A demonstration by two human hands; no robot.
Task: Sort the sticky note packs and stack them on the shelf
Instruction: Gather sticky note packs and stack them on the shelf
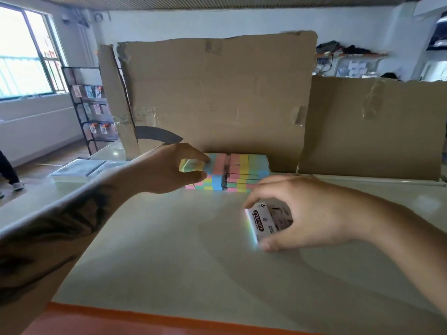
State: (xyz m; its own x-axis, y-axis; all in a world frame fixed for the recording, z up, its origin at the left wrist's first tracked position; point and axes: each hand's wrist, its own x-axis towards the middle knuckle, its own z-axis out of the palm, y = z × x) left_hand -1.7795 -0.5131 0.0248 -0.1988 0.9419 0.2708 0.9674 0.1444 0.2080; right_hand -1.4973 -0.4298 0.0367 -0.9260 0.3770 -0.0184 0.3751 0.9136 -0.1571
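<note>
— On the pale surface [169,250], what is each hand doing?

— The left hand [167,168] is up at the back, by the stacks of sticky note packs [244,175]. Its grip is tight on one pack, the top pack [193,164]. The thumb is under it and the fingers curl over the top. That pack sits at the left end of the left stack, a bit tilted.

— And the other hand?

— The right hand [300,213] is closer to us and lower. Its grip is clamped on a white pack [267,223] that says "STICKY NOTE". The thumb is on the near edge and the fingers bend over the far side. The pack stands on its edge, and I cannot tell if it touches the surface.

— Where are the stacks?

— Two stacks stand side by side, touching, right against a big sheet of cardboard [217,93]. They have pink, yellow, green and blue stripes. A second cardboard sheet [375,126] stands to the right.

— Anything else?

— A black wire rack [92,110] with small cards is far off on the left, near a window [26,56]. Some flat clear packets [79,170] lie on the left side.
</note>
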